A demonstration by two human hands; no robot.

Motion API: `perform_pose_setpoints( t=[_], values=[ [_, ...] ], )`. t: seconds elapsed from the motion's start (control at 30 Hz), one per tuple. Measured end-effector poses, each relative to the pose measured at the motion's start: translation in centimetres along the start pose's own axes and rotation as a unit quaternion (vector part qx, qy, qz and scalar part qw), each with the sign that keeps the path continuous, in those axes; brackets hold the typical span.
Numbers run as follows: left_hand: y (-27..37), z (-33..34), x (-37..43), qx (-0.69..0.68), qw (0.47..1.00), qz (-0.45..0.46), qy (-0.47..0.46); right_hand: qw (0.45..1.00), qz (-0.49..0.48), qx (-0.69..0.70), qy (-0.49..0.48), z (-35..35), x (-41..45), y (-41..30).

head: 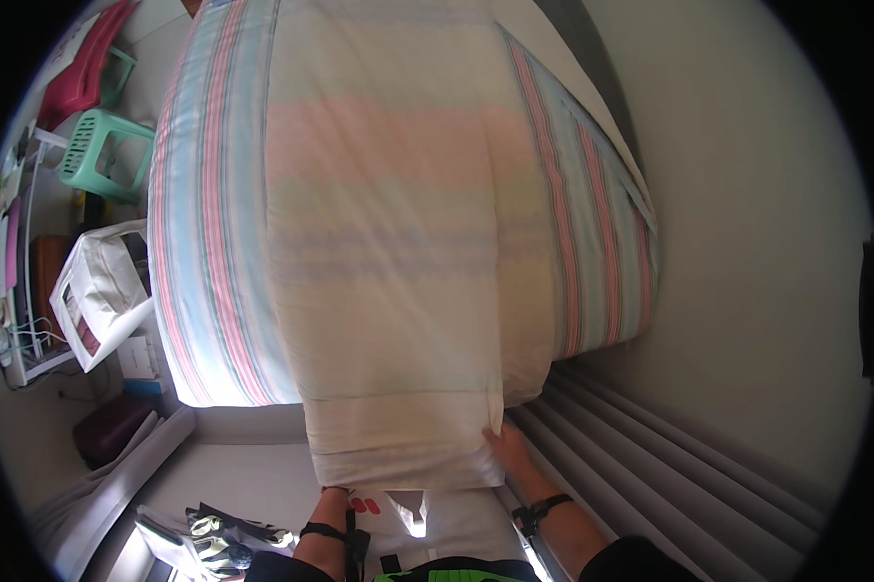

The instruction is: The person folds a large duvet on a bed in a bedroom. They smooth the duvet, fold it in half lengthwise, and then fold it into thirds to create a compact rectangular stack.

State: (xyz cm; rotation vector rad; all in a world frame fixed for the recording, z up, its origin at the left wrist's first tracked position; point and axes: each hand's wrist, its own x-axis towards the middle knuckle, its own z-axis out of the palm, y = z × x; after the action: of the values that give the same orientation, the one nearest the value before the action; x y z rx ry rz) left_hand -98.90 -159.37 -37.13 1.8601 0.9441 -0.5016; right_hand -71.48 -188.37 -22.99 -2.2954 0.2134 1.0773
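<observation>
A long cream cloth, apparently a folded duvet or its cover [400, 313], lies lengthwise over a striped bed sheet [226, 218], its near end hanging past the bed's edge. My right hand [506, 444] pinches the cloth's right edge near that end. My left hand [335, 490] is at the near left corner, mostly hidden beneath the cloth, so its fingers do not show. Faint pink and grey bands show in the cloth. Black straps sit on both wrists.
Grey curtains [647, 436] hang at the right by a bare wall. A green plastic stool [88, 156], a white bag [106, 280] and a dark red stool or case [109, 433] stand left of the bed. Several objects lie on the sill at lower left.
</observation>
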Motion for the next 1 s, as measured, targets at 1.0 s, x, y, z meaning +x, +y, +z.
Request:
perform_pose_setpoints(
  t=[1.0],
  values=[
    [7.8, -12.0, 8.5, -0.112, 0.989, -0.071, -0.072, 0.971, -0.160, 0.038, 0.173, -0.4, 14.0, -4.9]
  ],
)
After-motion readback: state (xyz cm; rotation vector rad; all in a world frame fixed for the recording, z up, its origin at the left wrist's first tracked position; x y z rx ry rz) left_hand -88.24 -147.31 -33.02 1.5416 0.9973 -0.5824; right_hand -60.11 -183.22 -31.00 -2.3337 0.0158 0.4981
